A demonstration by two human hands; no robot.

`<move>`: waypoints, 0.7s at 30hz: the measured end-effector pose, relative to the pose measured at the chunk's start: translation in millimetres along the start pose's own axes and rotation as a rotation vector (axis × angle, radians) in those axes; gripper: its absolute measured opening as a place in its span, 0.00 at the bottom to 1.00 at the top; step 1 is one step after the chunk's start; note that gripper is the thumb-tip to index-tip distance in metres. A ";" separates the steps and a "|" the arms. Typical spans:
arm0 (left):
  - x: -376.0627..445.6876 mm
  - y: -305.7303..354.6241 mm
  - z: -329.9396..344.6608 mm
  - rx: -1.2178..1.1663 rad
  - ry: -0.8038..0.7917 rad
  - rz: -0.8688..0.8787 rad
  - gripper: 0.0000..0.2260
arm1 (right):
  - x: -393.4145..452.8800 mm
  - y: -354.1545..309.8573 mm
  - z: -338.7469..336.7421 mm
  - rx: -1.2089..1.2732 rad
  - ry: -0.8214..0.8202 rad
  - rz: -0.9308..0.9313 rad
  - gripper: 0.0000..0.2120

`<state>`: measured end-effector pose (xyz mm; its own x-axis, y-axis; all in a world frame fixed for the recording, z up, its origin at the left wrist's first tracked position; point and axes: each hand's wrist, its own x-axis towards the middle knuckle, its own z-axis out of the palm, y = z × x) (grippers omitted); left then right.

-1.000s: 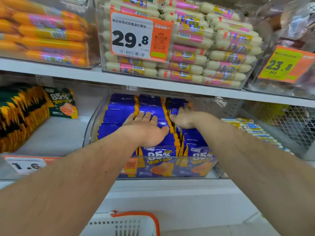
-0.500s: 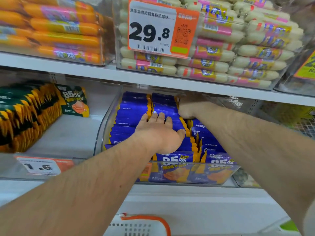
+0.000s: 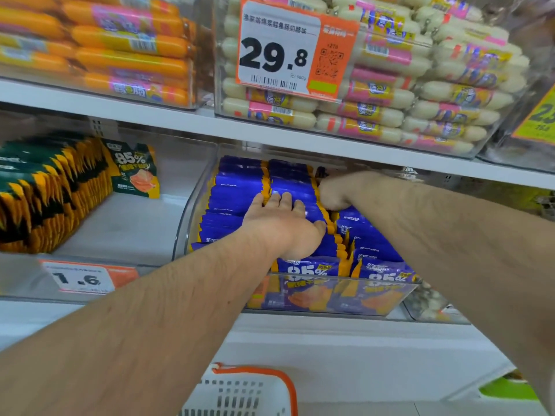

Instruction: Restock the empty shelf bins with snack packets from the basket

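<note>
The left hand (image 3: 285, 223) lies flat with straight fingers on the blue packets (image 3: 237, 193), while the right hand (image 3: 336, 190), deeper in the bin (image 3: 192, 211), is curled between rows, grasp unclear.

white shelf (image 3: 126, 232), clear bin (image 3: 192, 211), green packets (image 3: 45, 190), perhaps loose

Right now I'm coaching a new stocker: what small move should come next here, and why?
Probably draw the right hand out of the back of the clear bin: the blue packets already fill the rows, and the left hand lies flat on them, holding them down.
</note>
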<state>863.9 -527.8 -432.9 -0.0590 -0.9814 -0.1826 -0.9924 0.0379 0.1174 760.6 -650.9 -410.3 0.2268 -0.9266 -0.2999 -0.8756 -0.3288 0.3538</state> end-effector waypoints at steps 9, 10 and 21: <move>-3.7 1.7 -1.0 -0.004 -0.005 -0.018 0.31 | -47.5 3.2 8.9 -0.278 -0.001 -0.009 0.26; -3.9 2.3 -1.6 -0.001 -0.002 -0.016 0.31 | -49.3 4.6 10.4 -0.284 0.023 -0.017 0.26; -3.0 2.0 1.9 0.020 0.043 -0.001 0.31 | -73.0 5.3 59.4 0.348 0.147 0.035 0.28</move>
<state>861.9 -524.5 -434.0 -0.0534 -0.9886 -0.1406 -0.9944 0.0399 0.0975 714.1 -574.2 -439.1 0.2310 -0.9608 -0.1533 -0.9707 -0.2384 0.0314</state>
